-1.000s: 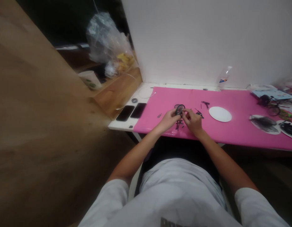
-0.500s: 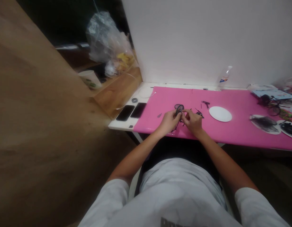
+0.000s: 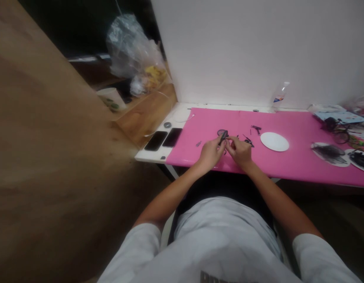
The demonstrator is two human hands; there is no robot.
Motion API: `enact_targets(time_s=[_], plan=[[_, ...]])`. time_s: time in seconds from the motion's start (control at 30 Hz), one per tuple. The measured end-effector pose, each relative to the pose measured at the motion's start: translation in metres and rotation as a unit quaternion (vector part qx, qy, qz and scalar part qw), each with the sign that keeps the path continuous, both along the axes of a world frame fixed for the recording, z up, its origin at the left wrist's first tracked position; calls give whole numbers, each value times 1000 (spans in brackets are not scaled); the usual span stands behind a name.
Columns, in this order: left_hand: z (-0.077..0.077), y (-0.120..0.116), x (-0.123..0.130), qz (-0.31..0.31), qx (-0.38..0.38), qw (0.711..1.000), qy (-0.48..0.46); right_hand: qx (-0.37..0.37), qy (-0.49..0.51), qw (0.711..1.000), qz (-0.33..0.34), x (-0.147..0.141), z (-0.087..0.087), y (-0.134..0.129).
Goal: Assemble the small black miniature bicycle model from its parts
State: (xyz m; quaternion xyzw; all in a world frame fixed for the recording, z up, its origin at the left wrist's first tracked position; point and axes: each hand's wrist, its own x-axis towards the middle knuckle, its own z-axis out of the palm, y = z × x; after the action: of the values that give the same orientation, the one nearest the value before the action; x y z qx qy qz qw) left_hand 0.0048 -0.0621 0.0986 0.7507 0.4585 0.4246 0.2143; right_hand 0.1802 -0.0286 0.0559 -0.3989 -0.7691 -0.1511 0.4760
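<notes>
My left hand (image 3: 210, 153) is closed, gripping a small dark toy bicycle wheel (image 3: 224, 135) over the pink mat (image 3: 208, 122). The wheel is tilted nearly edge-on to me. Close against it, my right hand (image 3: 241, 151) pinches thumb and finger together near the wheel's middle; whatever is between them is too small to make out. Below the fingertips a bit of thin dark part (image 3: 225, 153) shows. A second wheel (image 3: 220, 132) lies just behind my left fingers, partly covered. Small black parts (image 3: 249, 142) lie beyond my right fingers.
To the right are a white plate (image 3: 274, 142), a dark L-shaped piece (image 3: 256, 129) and plates of black parts (image 3: 330, 154). A toy bicycle (image 3: 340, 135) stands at the far right, near a bottle (image 3: 280, 94). Two phones (image 3: 172, 137) lie on the left; a grey piece (image 3: 198, 144) is nearer.
The wheel in my left hand has turned from a more open view to nearly edge-on. The thin dark part below my hands shows less now. Both hands stay in almost the same place.
</notes>
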Motion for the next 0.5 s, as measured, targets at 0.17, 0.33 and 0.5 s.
enact_targets(time_s=[0.17,0.33,0.5], plan=[[-1,0,1,26,11,999,31,-6,-19,1000,-14,2,-3,3],[0,0,1,31,12,998,48,19,-35,999,-13,5,-3,4],[-1,0,2,27,12,998,47,21,-30,999,-11,4,-3,3]])
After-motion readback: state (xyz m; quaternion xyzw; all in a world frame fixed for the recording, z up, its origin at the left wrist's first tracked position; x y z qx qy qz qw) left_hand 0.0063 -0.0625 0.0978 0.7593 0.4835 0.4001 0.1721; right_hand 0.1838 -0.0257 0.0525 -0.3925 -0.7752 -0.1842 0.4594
